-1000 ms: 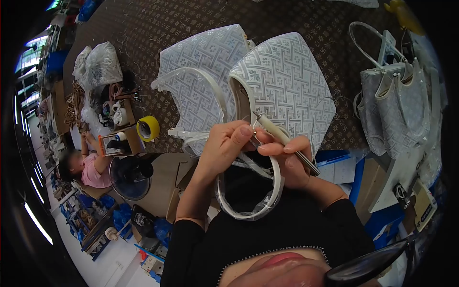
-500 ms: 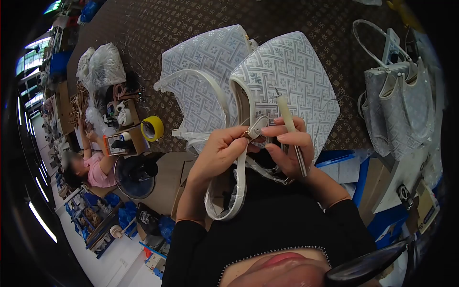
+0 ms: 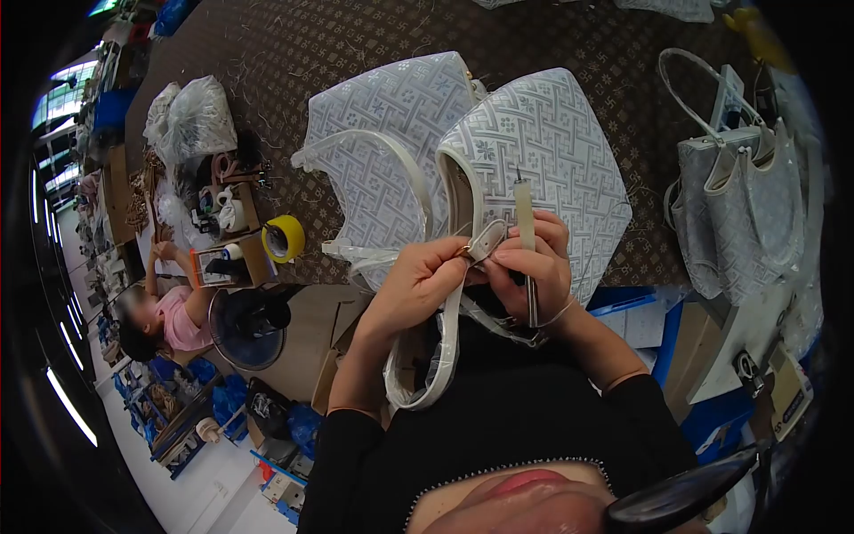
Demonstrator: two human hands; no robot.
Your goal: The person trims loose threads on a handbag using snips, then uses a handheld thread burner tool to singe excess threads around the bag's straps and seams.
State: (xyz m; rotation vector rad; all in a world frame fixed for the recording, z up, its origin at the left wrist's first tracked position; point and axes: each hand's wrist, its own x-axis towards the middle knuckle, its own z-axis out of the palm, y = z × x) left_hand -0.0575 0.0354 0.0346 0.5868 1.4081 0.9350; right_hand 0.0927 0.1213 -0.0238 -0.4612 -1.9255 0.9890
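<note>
Two handbags in silvery-white patterned fabric lie in front of me, the nearer handbag (image 3: 543, 133) on the right and the other handbag (image 3: 387, 116) behind it to the left. My left hand (image 3: 416, 283) pinches a white bag strap (image 3: 442, 378) at its small buckle, with the strap's plastic-wrapped loop hanging below. Tucked in my right hand (image 3: 538, 267) is a slim pale-handled awl (image 3: 524, 214), thin metal tip upward. Its fingertips also press on the strap's pointed end tab (image 3: 487, 238) beside the buckle. What lies under the fingers is hidden.
A roll of yellow tape (image 3: 283, 238) sits at the table's left, near a box of small items and a plastic bag (image 3: 200, 116). More handbags (image 3: 747, 205) stand at the right. A person in pink (image 3: 182, 316) works at the far left beside a fan (image 3: 249, 327).
My right hand has moved slightly left and closed in on the strap tab, its fingers now pressing there. The awl stands more upright. My left hand keeps its hold at the buckle.
</note>
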